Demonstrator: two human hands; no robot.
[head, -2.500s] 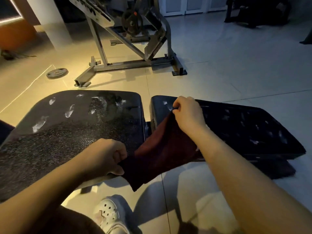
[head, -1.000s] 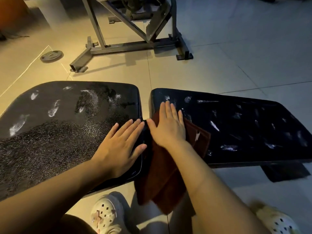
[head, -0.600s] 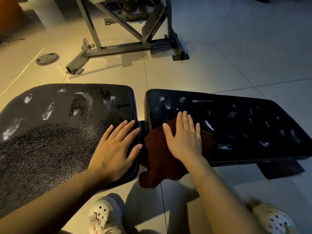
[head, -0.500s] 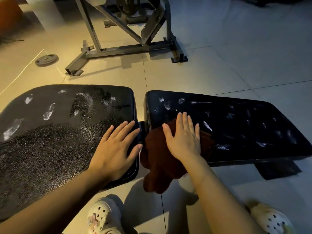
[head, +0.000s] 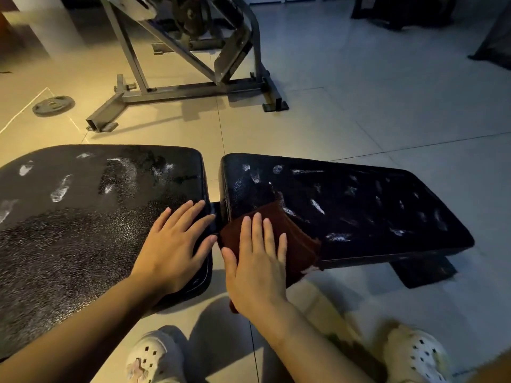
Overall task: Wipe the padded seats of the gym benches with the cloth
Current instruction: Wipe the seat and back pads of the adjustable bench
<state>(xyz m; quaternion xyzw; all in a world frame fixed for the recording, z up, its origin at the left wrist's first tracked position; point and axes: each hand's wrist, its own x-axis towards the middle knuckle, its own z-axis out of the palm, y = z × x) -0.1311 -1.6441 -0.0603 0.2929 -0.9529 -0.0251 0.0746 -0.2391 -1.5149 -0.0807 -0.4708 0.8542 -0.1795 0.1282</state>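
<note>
Two black padded bench seats lie side by side with a narrow gap between them. The left pad and the right pad both carry whitish smears. A dark red cloth lies on the near left corner of the right pad and hangs over its front edge. My right hand presses flat on the cloth with straight fingers. My left hand rests flat on the near right corner of the left pad, fingers spread.
A grey steel machine frame stands on the tiled floor beyond the pads. A small weight plate lies on the floor at the left. My two white clogs show below. The bench foot juts out at the right.
My hands let go of the stretched cloth and went flat, left on the left pad, right on the cloth. My right hand has drawn the cloth back toward the pad's near edge.
</note>
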